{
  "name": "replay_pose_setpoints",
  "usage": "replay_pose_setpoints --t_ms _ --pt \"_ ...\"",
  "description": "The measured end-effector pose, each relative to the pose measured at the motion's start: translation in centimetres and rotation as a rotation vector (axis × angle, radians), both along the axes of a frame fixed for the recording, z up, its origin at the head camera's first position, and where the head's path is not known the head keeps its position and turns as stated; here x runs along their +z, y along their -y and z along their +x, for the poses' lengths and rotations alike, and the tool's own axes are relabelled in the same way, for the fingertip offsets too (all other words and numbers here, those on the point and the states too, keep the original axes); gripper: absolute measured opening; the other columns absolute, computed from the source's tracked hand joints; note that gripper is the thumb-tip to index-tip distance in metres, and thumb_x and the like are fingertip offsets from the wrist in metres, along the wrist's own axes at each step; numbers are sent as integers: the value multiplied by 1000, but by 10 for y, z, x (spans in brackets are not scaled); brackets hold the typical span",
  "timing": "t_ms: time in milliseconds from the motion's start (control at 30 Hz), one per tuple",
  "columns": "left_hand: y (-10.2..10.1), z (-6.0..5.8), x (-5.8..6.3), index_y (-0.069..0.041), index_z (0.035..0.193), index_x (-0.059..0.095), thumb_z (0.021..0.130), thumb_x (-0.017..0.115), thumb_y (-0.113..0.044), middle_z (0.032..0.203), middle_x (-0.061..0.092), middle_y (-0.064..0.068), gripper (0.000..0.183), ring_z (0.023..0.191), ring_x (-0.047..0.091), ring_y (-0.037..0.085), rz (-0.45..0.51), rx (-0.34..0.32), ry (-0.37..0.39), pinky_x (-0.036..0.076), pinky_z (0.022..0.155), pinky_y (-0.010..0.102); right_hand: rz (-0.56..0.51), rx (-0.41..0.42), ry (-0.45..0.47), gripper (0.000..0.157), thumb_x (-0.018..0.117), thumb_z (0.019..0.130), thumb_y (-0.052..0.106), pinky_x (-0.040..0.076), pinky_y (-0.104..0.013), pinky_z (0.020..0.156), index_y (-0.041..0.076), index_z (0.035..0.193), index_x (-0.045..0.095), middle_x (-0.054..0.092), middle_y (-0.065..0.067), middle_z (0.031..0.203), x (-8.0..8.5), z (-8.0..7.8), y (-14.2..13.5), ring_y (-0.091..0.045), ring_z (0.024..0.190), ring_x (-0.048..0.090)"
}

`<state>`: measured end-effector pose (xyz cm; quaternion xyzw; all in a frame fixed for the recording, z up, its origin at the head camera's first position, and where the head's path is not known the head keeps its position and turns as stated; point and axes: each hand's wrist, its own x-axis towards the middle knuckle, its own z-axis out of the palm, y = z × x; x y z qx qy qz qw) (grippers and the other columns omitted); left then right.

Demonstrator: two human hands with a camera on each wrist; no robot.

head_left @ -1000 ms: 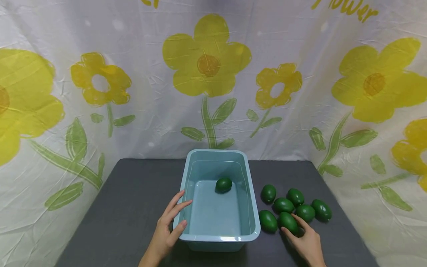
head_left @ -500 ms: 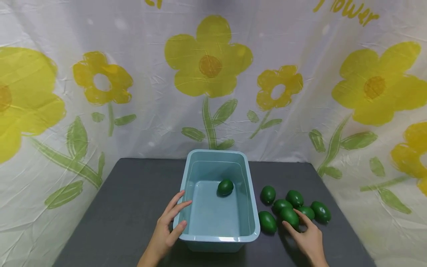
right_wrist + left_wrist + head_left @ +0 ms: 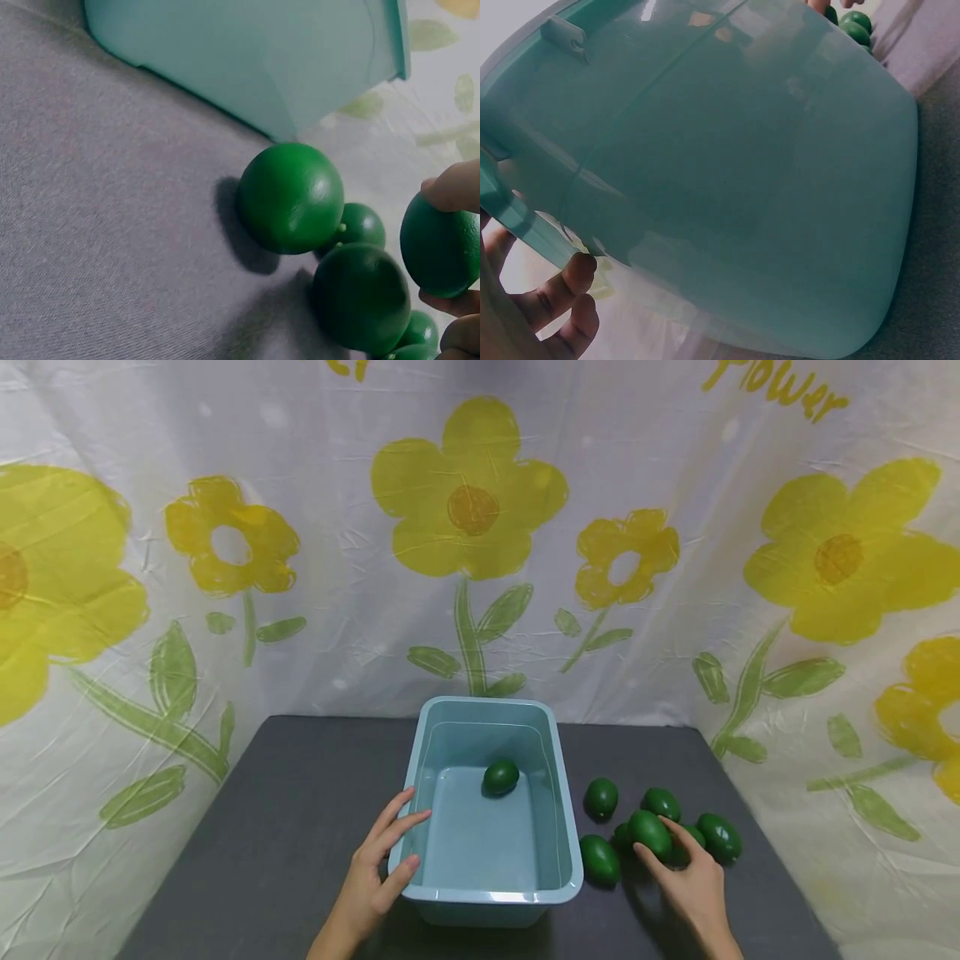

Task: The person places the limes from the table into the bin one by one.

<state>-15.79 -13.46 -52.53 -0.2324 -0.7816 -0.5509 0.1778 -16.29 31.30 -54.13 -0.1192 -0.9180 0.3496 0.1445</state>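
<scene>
Grey table (image 3: 322, 777): right of blue tub (image 3: 487, 897), right hand (image 3: 692, 882) pinches lime (image 3: 649, 834); left hand (image 3: 373, 867), relaxed, touches tub. Advise even grip.

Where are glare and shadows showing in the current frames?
Head: glare along the near rim of the tub, shadow on the table beside the right hand; left wrist: bright streak on the tub near the picture's top edge, left hand dim against a washed-out backdrop; right wrist: highlights on the green fruits, dark shadow beside the one nearest the tub.
</scene>
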Motion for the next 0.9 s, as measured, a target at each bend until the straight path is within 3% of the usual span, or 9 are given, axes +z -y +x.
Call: replay_pose_setpoints --t_ms 133,333,400,667,800,900 --pt "0 0 0 -22 144 66 97 62 -5 166 43 11 51 148 43 14 2 1 -7 53 101 34 2 -5 -13 67 83 90 48 53 -32 72 13 144 66 74 -23 124 5 -2 2 -20 83 71" --pt "1 -2 -4 -25 145 65 98 62 -7 167 41 10 51 149 41 15 1 -2 29 52 103 35 -2 -16 -55 64 85 89 47 51 -31 71 14 142 68 75 -20 121 11 -4 7 -30 95 71" --pt "1 -2 -3 -24 145 66 98 62 -7 166 42 10 50 148 42 13 3 -1 23 52 102 34 -9 -15 -66 64 86 89 47 51 -29 71 15 142 68 75 -19 121 15 -4 8 -29 91 71" --pt "0 -1 -1 -22 144 66 97 63 -5 165 43 12 50 146 43 11 22 -9 3 54 99 33 -42 14 -123 62 84 91 41 50 -24 61 13 144 66 74 -19 121 39 -10 14 -18 78 68" --pt "1 -1 -3 -24 145 65 98 63 -6 166 41 12 50 149 40 9 4 -5 27 51 104 32 -92 47 -164 59 84 93 36 50 -23 56 13 144 66 74 -22 124 52 -15 15 2 72 62" --pt "2 -1 -4 -25 146 64 99 62 -8 168 40 9 50 151 37 7 -13 0 46 49 107 34 -122 64 -191 58 84 93 33 50 -21 57 13 144 66 73 -23 125 59 -19 16 7 77 62"
